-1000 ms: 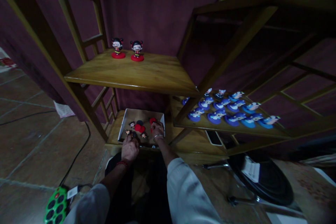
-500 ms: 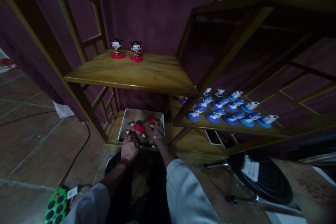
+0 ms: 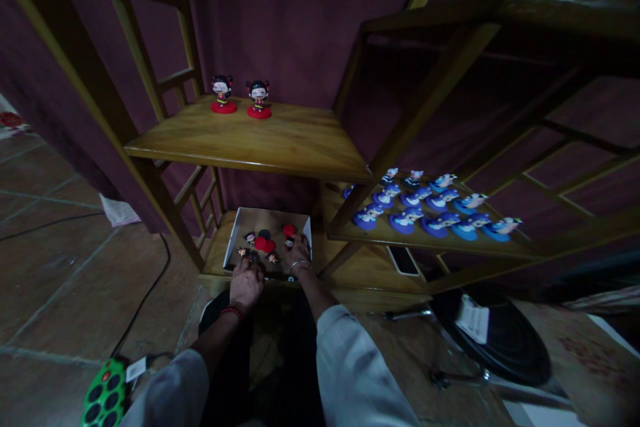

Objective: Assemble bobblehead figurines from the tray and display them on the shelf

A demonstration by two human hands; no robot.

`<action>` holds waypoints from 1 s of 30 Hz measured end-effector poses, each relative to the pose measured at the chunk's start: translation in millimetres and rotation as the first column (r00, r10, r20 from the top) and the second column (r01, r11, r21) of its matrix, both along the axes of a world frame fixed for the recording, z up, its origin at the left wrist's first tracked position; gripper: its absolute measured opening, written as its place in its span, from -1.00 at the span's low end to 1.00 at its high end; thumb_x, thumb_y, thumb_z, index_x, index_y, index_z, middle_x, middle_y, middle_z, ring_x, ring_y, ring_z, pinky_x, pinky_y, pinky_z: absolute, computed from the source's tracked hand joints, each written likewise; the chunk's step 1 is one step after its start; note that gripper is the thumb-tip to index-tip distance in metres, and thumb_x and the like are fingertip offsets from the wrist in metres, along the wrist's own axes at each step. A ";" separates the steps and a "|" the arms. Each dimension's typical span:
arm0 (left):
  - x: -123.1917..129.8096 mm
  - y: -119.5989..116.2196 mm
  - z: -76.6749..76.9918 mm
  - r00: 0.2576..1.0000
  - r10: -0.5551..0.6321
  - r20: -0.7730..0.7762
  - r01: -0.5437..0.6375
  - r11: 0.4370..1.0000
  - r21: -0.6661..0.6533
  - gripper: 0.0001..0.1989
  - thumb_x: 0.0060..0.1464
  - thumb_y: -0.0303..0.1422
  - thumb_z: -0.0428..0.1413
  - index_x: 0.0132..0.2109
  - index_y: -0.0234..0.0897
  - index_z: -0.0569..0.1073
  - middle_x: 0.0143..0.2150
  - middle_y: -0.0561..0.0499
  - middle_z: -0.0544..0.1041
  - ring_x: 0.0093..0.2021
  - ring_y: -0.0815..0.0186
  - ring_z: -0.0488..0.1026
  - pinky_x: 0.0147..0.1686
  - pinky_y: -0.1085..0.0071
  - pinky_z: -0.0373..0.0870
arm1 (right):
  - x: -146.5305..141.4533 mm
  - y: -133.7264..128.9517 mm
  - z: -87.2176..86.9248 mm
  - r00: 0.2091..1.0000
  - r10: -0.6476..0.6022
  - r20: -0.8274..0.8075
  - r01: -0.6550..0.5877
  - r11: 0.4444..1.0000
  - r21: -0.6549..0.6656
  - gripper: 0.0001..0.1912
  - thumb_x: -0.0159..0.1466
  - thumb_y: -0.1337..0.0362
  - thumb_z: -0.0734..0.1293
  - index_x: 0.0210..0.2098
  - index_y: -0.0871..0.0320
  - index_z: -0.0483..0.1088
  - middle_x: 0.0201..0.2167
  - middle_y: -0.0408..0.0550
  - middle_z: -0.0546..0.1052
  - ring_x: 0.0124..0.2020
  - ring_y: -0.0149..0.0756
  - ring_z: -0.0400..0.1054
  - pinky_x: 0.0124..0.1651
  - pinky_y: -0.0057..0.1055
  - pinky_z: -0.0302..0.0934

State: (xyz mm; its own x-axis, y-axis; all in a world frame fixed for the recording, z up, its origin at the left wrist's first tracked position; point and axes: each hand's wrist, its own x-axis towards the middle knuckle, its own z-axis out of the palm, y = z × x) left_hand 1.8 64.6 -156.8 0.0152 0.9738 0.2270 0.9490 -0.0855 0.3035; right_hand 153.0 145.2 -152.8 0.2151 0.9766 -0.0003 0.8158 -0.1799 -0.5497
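Cardboard box [image 3: 276,219], left hand [image 3: 246,285], right hand [image 3: 299,253], downturned

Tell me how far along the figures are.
Done, by the look of it: two figures stand on red bases on the upper shelf. In hand: the right hand is at one figure in the box; the left hand reaches in, its grip unclear. Apparently left: the loose figures and red discs in the box.

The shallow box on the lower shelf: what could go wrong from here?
The box is at the lower shelf's front edge, so the left hand might pull it off. Loose figures lie close together inside; the right hand could knock one. The phone near that edge might get bumped.
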 end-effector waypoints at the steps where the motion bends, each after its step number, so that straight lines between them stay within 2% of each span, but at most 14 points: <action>1: 0.0 0.0 -0.1 1.000 -0.003 -0.006 0.003 1.000 0.004 -0.75 0.03 -0.41 -0.10 -0.32 -0.33 0.48 -0.10 -0.19 0.42 -0.10 0.19 0.32 -0.04 0.27 0.21 | 0.1 -0.3 0.3 1.000 0.003 0.004 -0.003 1.000 0.001 -0.56 0.05 0.34 0.27 -0.05 0.16 0.22 -0.10 0.04 0.27 -0.18 -0.27 0.28 -0.19 -0.44 0.17; 10: -0.7 -1.2 5.9 1.000 -0.025 0.004 0.025 0.999 -0.040 -0.75 0.03 -0.41 -0.10 -0.32 -0.31 0.48 -0.10 -0.18 0.43 -0.07 0.18 0.31 -0.03 0.26 0.20 | 1.3 -2.7 1.1 1.000 0.011 0.001 -0.011 0.999 0.030 -0.63 0.04 0.37 0.24 -0.11 0.16 0.25 -0.12 0.05 0.31 -0.17 -0.27 0.28 -0.21 -0.46 0.15; 15: -1.1 -1.8 5.6 0.997 -0.036 0.064 0.038 0.998 -0.040 -0.76 0.02 -0.43 -0.10 -0.36 -0.29 0.47 -0.14 -0.15 0.44 -0.06 0.18 0.29 -0.01 0.24 0.18 | -0.6 -5.2 3.4 0.999 0.046 -0.028 -0.046 0.999 0.004 -0.67 0.04 0.37 0.25 -0.16 0.14 0.26 -0.28 -0.02 0.41 -0.17 -0.28 0.29 -0.19 -0.45 0.14; 22: -1.7 -3.7 7.2 0.998 -0.040 0.054 0.042 0.998 -0.052 -0.77 0.04 -0.43 -0.10 -0.34 -0.28 0.46 -0.14 -0.12 0.45 -0.05 0.22 0.30 -0.01 0.27 0.18 | -6.8 -7.0 2.0 0.987 0.082 -0.136 -0.095 0.991 -0.097 -0.64 0.06 0.32 0.26 -0.13 0.17 0.27 -0.24 -0.01 0.46 -0.23 -0.32 0.36 -0.20 -0.49 0.16; 26: -1.9 -5.0 7.4 0.998 -0.029 0.053 0.031 0.999 -0.024 -0.76 0.05 -0.42 -0.10 -0.36 -0.27 0.47 -0.12 -0.12 0.44 -0.07 0.22 0.32 -0.01 0.30 0.20 | -9.7 -9.1 -0.3 0.989 0.077 -0.130 -0.093 0.988 -0.122 -0.63 0.07 0.29 0.26 -0.11 0.20 0.28 -0.24 0.02 0.48 -0.22 -0.29 0.37 -0.20 -0.47 0.18; 30: -3.0 -6.9 9.1 0.993 -0.055 0.105 0.055 0.998 0.008 -0.79 0.02 -0.44 -0.07 -0.35 -0.27 0.47 -0.10 -0.09 0.44 -0.06 0.23 0.32 0.01 0.32 0.21 | -13.3 -14.1 0.0 0.980 0.129 -0.150 -0.146 0.983 -0.110 -0.67 0.03 0.26 0.30 -0.18 0.16 0.35 -0.31 -0.02 0.51 -0.23 -0.29 0.38 -0.19 -0.47 0.19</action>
State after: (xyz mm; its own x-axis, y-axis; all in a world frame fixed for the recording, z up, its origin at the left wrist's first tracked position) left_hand -1.2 57.7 -147.7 0.0445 0.9710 0.2347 0.9055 -0.1385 0.4010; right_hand 139.8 131.1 -152.9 0.0681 0.9878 -0.1401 0.7525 -0.1430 -0.6428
